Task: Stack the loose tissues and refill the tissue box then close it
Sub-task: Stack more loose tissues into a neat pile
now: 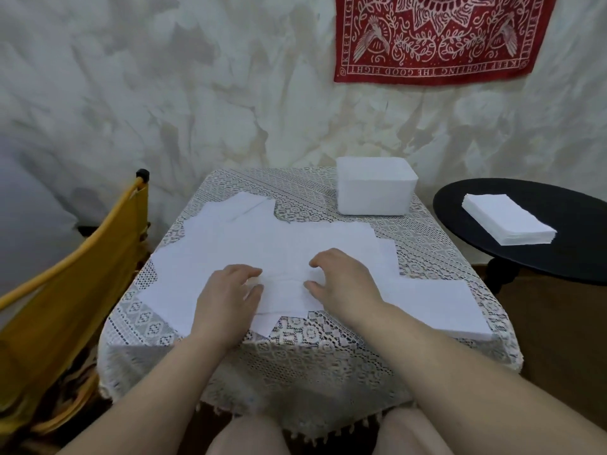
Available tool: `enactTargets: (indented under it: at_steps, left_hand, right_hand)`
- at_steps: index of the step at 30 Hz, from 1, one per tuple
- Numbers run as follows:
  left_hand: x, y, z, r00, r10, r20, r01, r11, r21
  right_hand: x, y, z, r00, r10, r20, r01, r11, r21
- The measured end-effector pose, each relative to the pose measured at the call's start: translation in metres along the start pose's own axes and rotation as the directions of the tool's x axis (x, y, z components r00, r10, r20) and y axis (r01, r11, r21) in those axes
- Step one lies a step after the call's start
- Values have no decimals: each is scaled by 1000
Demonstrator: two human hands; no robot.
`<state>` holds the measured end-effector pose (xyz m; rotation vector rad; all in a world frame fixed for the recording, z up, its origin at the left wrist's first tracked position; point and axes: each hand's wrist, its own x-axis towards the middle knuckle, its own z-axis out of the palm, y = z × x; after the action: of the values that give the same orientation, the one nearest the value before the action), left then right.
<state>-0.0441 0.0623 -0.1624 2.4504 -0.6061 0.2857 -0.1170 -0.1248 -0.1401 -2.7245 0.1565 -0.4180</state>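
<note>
Nearest, on the lace-covered table [295, 349], the left hand [226, 298] and right hand [341, 284] are resting on a small tissue pile [284, 295] between them, fingers loosely curled and touching its edges without pinching it. Loose tissues [249, 238] are lying scattered flat around that pile, overlapping one another. Beyond the pile, at the table's far right corner, the white tissue box [376, 190] is standing (its top looks open). Right of the box, a neat tissue stack [507, 223] is sitting on a black round table [565, 205].
</note>
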Motion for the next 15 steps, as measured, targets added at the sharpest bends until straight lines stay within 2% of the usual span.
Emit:
enactTargets:
  at_steps: [4,7,12,15]
  left_hand:
    - [1,-6,5,999,35,0,-35,999,-19]
    - [1,-9,5,999,52,-8,-53,998,-28]
    - [0,-11,6,998,48,-34,-50,996,-69]
    - [-3,-10,6,995,62,-80,-71,991,-113]
  right_hand:
    - [19,1,14,997,60,58,-57,996,-62]
    - [19,4,17,997,74,22,-71,993,-95]
    - [10,5,14,995,93,-40,-93,996,5]
    - [7,-3,9,996,52,-73,-46,996,73]
